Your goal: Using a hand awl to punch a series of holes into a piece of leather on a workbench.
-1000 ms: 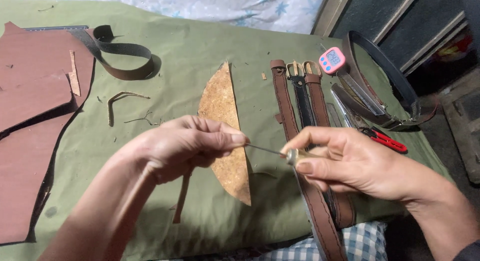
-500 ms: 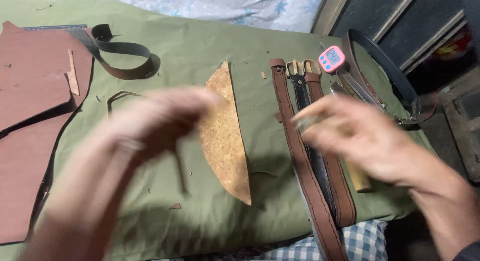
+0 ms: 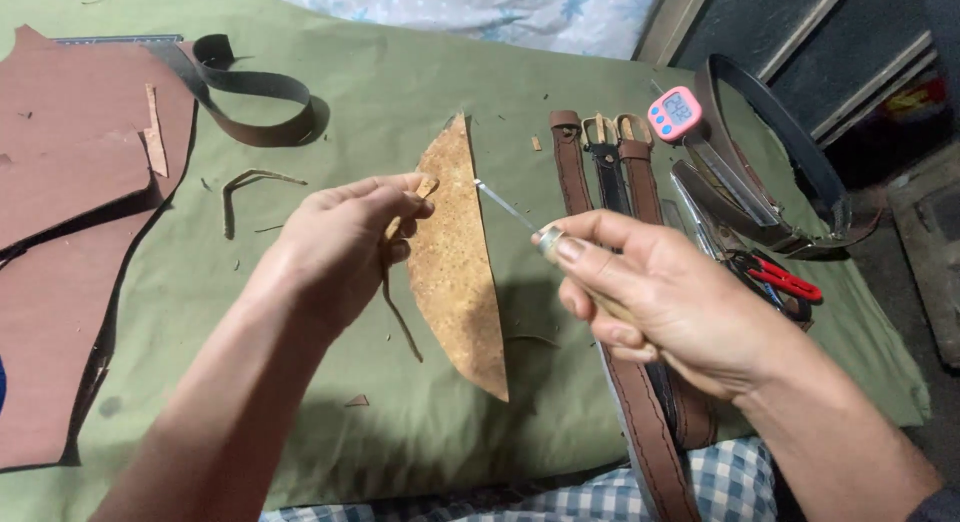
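My left hand (image 3: pixel 335 247) pinches a thin brown leather strip (image 3: pixel 398 312) that dangles down from its fingers over the green cloth. My right hand (image 3: pixel 650 297) grips a small awl (image 3: pixel 520 217) by its wooden handle, with the thin metal blade pointing up-left toward the strip's top end. Between and below the hands lies a tan, curved piece of leather (image 3: pixel 455 272), rough side up. Blade tip and left fingertips are a short gap apart.
Large brown leather sheets (image 3: pixel 70 242) lie at the left, a dark strap loop (image 3: pixel 250 97) behind them. Several belts (image 3: pixel 600 152) run down the right, partly under my right hand. A pink digital gauge (image 3: pixel 676 112), metal tools and red-handled snips (image 3: pixel 785 280) sit far right.
Both hands blurred apart half a second ago and have come back together. The left hand now holds the strip higher, and the awl blade points up-left.
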